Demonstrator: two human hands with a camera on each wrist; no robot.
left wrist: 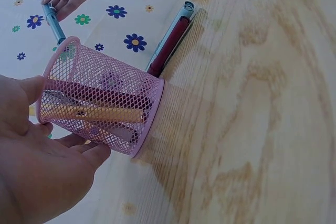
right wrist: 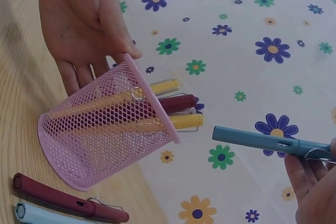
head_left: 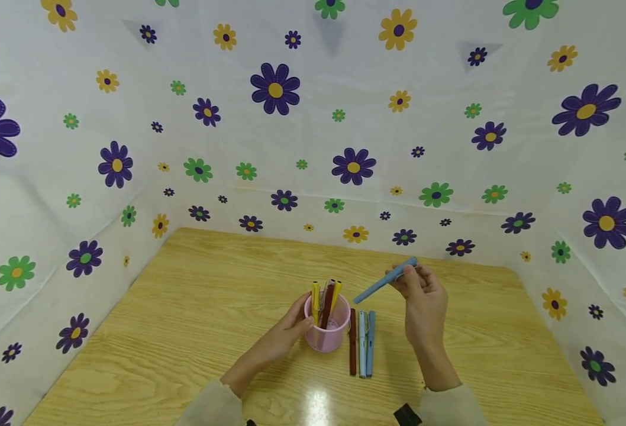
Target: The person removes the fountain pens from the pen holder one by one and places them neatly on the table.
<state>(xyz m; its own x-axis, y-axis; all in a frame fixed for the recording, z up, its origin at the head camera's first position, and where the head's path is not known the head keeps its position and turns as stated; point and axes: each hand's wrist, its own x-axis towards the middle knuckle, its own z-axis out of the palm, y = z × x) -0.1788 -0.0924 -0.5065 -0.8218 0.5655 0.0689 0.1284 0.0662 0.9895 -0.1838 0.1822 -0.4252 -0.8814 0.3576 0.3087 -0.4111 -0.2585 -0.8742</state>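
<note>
A pink mesh pen cup (head_left: 325, 342) stands on the table, and my left hand (head_left: 283, 336) holds it with the thumb at the rim and fingers around the far side. Inside lean yellow pens (right wrist: 187, 122), a dark red pen (right wrist: 178, 102) and a pale one with a metal clip, partly hidden. My right hand (head_left: 426, 302) pinches a blue pen (head_left: 379, 287) between thumb and fingers, tilted, its lower end above and right of the cup, apart from the rim. Right of the cup, a dark red pen (head_left: 352, 352), a light blue pen (head_left: 362, 354) and a blue pen (head_left: 370, 354) lie side by side.
The wood-grain table (head_left: 212, 284) extends around the cup on every side. White cloth (head_left: 313, 136) printed with purple, yellow and green flowers hangs behind and along both sides. A small black object (head_left: 407, 415) shows near the right sleeve.
</note>
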